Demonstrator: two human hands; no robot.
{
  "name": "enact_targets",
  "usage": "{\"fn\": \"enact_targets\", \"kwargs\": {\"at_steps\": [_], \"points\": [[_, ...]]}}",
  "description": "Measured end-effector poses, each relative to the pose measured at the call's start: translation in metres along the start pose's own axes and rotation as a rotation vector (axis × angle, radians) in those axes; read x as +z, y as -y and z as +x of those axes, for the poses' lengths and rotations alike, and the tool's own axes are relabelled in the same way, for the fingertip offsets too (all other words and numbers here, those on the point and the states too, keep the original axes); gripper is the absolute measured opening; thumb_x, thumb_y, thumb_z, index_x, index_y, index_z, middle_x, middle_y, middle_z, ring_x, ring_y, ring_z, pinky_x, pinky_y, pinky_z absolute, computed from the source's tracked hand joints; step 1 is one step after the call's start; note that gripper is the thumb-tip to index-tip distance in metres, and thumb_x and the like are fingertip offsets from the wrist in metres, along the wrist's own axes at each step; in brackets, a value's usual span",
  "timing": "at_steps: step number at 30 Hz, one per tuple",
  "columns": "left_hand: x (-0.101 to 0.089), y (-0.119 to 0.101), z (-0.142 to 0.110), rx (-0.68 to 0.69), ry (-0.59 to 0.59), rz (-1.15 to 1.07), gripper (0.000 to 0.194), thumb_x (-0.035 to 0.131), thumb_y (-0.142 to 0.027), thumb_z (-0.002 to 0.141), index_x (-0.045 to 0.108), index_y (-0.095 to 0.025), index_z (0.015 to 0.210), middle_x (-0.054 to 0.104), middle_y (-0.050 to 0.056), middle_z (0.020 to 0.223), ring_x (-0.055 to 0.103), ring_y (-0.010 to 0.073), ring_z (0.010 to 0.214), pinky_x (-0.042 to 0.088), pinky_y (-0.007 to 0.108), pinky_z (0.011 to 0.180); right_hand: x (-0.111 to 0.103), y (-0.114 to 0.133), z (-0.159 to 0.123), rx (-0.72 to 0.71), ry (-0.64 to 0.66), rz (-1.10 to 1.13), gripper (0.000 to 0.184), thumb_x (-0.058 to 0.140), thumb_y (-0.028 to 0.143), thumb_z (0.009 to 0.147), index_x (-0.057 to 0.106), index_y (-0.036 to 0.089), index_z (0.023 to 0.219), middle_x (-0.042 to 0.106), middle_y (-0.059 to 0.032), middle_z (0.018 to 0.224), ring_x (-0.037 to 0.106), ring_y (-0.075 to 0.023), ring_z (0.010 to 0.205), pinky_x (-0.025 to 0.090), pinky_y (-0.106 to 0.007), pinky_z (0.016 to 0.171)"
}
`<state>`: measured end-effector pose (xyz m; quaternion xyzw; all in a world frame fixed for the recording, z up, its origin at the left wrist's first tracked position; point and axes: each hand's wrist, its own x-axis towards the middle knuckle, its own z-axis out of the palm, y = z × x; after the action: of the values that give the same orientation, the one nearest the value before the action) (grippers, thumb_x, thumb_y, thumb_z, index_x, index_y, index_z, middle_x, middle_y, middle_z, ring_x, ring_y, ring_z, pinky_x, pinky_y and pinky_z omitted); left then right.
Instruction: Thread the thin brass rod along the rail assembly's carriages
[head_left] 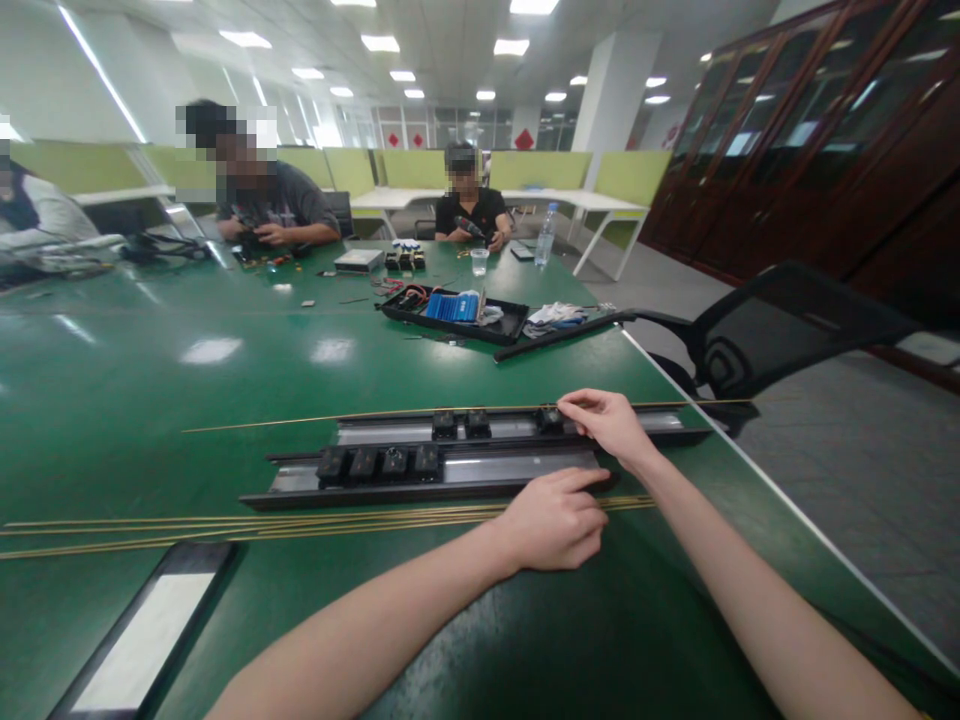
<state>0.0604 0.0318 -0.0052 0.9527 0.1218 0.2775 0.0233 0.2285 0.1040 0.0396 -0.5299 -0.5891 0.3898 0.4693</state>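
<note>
My right hand [604, 428] is closed in a pinch on a long thin brass rod [390, 412], beside a black block [550, 420] in the far channel. That far dark metal channel [517, 432] also holds two more black blocks [461, 424]. My left hand [556, 515] lies over the right end of the near channel [480, 470], its index finger stretched along the edge and the other fingers loosely bent. Several black blocks [379, 463] sit in a row in the near channel's left half. The left palm is hidden.
Loose brass rods [300, 523] lie in front of the channels. A black-edged panel [150, 630] is at lower left. Further back are a black tray [510, 318], white gloves [556, 318], a cup [479, 262] and a bottle [546, 238]. Co-workers sit across the table; a chair [787, 340] stands right.
</note>
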Motion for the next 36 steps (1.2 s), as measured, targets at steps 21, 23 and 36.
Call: {"fn": "enact_targets", "kwargs": {"at_steps": [21,23,36], "points": [[0.0038,0.0013,-0.0016,0.005,-0.011,0.01,0.025,0.05,-0.023,0.095,0.074,-0.014,0.092,0.077,0.006,0.096,0.05,0.0253,0.139,0.038,0.037,0.119,0.0053,-0.0024,-0.0002,-0.004,-0.034,0.0,0.049,0.085,0.056,0.065,0.077,0.013,0.087,0.064,-0.0017,0.06,0.046,-0.0101,0.05,0.035,-0.025,0.047],[0.0039,0.0013,-0.0015,0.004,-0.015,0.011,0.025,0.05,-0.023,0.095,0.073,-0.014,0.091,0.077,0.006,0.096,0.05,0.0256,0.139,0.038,0.036,0.119,0.0055,-0.0025,-0.0002,-0.008,-0.033,-0.003,0.049,0.085,0.056,0.065,0.077,0.013,0.086,0.064,-0.0016,0.06,0.047,-0.0101,0.051,0.036,-0.025,0.048],[0.0008,-0.0002,-0.0006,-0.009,0.004,0.012,0.025,0.05,-0.022,0.094,0.074,-0.014,0.093,0.077,0.006,0.098,0.05,0.0251,0.14,0.038,0.037,0.12,0.004,0.003,-0.0011,0.033,-0.005,0.012,0.052,0.085,0.058,0.063,0.076,0.013,0.087,0.059,0.0006,0.054,0.046,-0.01,0.049,0.033,-0.024,0.045]]}}
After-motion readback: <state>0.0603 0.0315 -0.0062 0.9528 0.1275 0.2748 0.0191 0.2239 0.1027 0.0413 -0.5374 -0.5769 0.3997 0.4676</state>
